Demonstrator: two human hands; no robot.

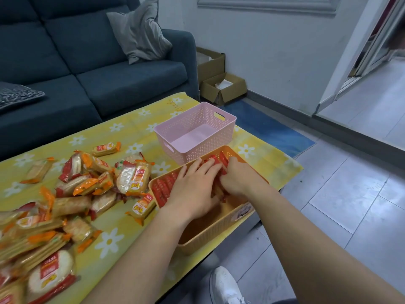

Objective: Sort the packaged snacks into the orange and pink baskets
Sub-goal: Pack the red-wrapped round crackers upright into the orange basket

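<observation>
Red packets appeared to be getting lined up in the orange basket, at the near right edge of the counter. The row would best be kept upright and pressed tight toward one end. The left hand was laid flat, fingers straight, on the packets. The right hand was curled round a few. The pink basket, just beyond, held nothing. Unsorted snacks were heaped to the left.

Red packets stand in orange basket, just beside pink basket.
</observation>
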